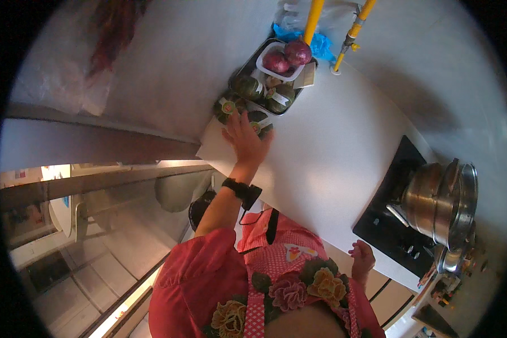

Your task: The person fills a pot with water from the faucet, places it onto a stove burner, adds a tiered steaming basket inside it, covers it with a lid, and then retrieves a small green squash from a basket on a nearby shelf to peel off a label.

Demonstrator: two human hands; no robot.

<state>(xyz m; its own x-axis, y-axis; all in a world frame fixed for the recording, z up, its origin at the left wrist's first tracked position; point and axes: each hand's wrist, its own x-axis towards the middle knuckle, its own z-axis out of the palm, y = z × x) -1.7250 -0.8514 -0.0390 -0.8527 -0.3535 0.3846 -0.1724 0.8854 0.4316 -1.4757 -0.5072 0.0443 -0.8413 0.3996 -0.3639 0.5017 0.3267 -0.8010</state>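
My left hand (pixel 249 137) reaches over the counter with its fingers spread, over two dark green squash-like vegetables. One labelled green vegetable (pixel 227 105) lies by the fingertips, at the left. Another, a labelled green vegetable (pixel 260 120), sits partly hidden between thumb and fingers; whether the hand grips it is not clear. Just beyond stands a dark tray (pixel 253 59) with more labelled green vegetables (pixel 248 86) and a white plastic tub (pixel 264 69) of red onions (pixel 298 53). My right hand (pixel 363 257), its fingers loosely curled, hangs by the counter's front edge with nothing visible in it.
A black gas hob (pixel 376 211) carries a stacked metal pot (pixel 426 203) at the right. Yellow pipes (pixel 350 36) rise at the back near a blue plastic bag (pixel 321 44). A wall and a sliding glass door (pixel 122 211) bound the white countertop (pixel 321 148) at the left.
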